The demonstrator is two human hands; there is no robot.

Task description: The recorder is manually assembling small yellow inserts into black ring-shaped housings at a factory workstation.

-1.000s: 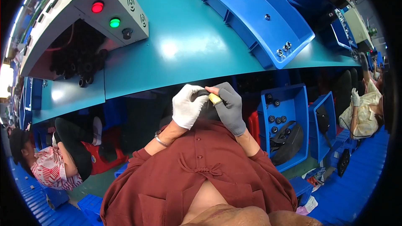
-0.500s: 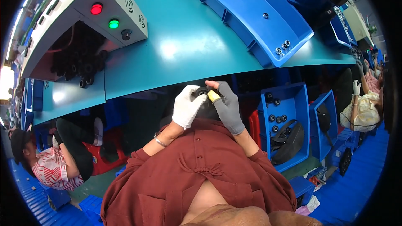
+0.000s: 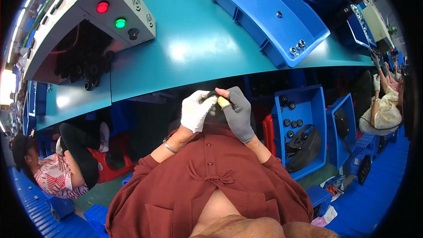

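Note:
In front of my body, just off the table's near edge, my two hands meet over a small black wheel (image 3: 213, 94). My left hand (image 3: 194, 111), in a white glove, pinches the wheel between thumb and fingers. On its other side my right hand (image 3: 238, 113) grips it too, wearing a grey glove with a bare fingertip and a yellow cover on the thumb. Much of the wheel is hidden by the fingers. A blue bin (image 3: 323, 123) to my right holds several similar black wheels and a black bag (image 3: 305, 150).
A pale machine (image 3: 132, 13) with red and green lights stands on the teal table (image 3: 198, 53), black wheels (image 3: 90, 70) heaped in its opening. At right lies a large blue tray (image 3: 260, 4) with a few shiny metal parts. People sit at left (image 3: 57, 167) and far right (image 3: 383, 110).
My fingers have closed further over the black wheel, so less of it shows. My left wrist has turned slightly. At far right, another person's arm has moved.

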